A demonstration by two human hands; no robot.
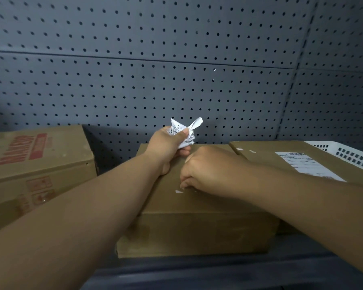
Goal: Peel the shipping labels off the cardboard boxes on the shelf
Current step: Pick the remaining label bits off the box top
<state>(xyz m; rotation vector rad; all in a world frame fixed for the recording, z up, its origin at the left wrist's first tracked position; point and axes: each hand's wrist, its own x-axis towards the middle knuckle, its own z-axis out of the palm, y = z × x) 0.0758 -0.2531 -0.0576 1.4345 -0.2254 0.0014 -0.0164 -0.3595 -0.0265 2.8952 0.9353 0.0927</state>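
While the crumpled label (186, 132) sits balled in the left hand (168, 147), which clutches it above the far edge of the middle box (197, 227), the right hand (210, 170) curls its fingertips onto that box's top beside small white scraps (178, 191); whether it pinches one I cannot tell. Clearing residue seems the step in hand. Next likely comes the intact label (306, 166) on the right box (264, 153), beside a white basket (348, 153): a corner must be lifted first.

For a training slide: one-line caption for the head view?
Left hand grips a crumpled label; right hand, fingers curled, touches the middle box; another label sits on the right box.
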